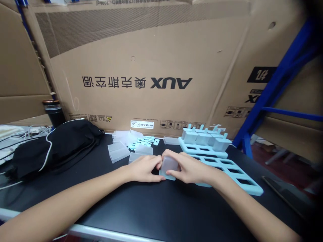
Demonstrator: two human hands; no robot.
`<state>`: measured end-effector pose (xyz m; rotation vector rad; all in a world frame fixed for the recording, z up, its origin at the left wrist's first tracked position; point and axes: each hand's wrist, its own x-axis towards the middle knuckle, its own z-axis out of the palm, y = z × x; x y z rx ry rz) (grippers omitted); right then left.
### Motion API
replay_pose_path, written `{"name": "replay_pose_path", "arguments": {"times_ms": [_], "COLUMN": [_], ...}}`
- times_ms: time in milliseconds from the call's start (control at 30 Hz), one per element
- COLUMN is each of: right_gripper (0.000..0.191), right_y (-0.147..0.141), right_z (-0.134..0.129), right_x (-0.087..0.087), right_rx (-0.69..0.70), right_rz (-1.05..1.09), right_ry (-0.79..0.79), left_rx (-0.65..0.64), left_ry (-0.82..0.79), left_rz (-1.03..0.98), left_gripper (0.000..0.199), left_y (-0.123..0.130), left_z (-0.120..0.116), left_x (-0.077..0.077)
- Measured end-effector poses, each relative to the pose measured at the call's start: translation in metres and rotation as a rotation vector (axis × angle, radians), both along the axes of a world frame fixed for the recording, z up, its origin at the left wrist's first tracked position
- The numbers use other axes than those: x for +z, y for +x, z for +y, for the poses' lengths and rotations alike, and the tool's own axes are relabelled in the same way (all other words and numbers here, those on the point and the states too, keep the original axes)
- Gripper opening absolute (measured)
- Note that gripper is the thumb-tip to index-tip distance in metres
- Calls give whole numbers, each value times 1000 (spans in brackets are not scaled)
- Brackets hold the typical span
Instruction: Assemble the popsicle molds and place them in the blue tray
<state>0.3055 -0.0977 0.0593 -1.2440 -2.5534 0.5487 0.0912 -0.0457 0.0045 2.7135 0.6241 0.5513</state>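
Observation:
Between my two hands, low over the black table, a clear popsicle mold cup (169, 164) stands with its closed end up and a light blue lid (170, 177) at its lower end. My right hand (189, 166) is closed round the cup, thumb across its near face. My left hand (145, 169) pinches at the left side of the cup and lid, its thumb at the lid's edge. Behind my left hand lie several clear mold cups (118, 152) and a pile of light blue popsicle sticks (141, 143). Right of my right hand is a light blue mold tray (233, 168) with rectangular openings.
A second light blue rack (204, 150) at the back right holds several molds with sticks up. A big cardboard box (136, 53) walls the back. At left are a black cloth bag (58, 146), white cables and a dark bottle (54, 112). A dark flat device (282, 195) lies right.

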Motion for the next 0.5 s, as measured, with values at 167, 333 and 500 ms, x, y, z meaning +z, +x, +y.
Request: {"name": "replay_pose_path", "arguments": {"times_ms": [167, 333, 500], "right_gripper": [22, 27, 30], "right_y": [-2, 2, 10], "right_z": [0, -1, -1], "right_x": [-1, -1, -1], "right_rx": [-40, -91, -112], "right_rz": [-53, -86, -58], "right_ry": [9, 5, 2], "left_rx": [-61, 180, 387], "left_ry": [51, 114, 188], "left_rz": [54, -58, 200], "left_gripper": [33, 16, 16], "left_y": [-6, -27, -36], "left_z": [1, 24, 58], "left_x": [14, 40, 50]}}
